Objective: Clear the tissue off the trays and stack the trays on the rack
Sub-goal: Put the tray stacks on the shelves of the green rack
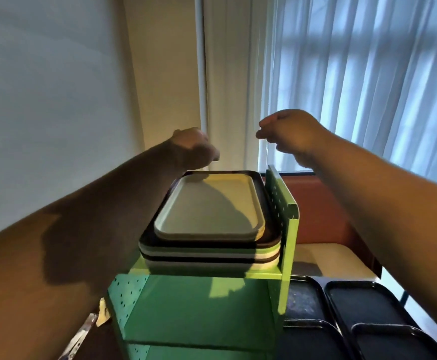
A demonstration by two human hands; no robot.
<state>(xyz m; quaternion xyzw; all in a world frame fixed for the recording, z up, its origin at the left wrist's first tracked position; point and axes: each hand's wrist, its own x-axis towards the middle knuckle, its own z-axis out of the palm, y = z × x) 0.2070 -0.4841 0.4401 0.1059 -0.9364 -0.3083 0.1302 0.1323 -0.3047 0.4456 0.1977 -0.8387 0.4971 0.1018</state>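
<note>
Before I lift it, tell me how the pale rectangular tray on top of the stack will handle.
The pale rectangular tray looks like moulded plastic with a raised rim, so it is probably stiff and fairly light. Its smooth face and its smaller footprint on the black tray beneath suggest it could slide if pushed. It lies flat, so tipping seems unlikely.

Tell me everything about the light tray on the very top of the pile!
The top tray is pale grey-white, rectangular with rounded corners and a low raised rim, and looks like smooth plastic. It lies flat and empty, with no tissue on it, resting on a wider dark tray atop the stack on the green rack. A shadow falls across it. The left hand hovers above its far corner; whether it touches is unclear.
</note>
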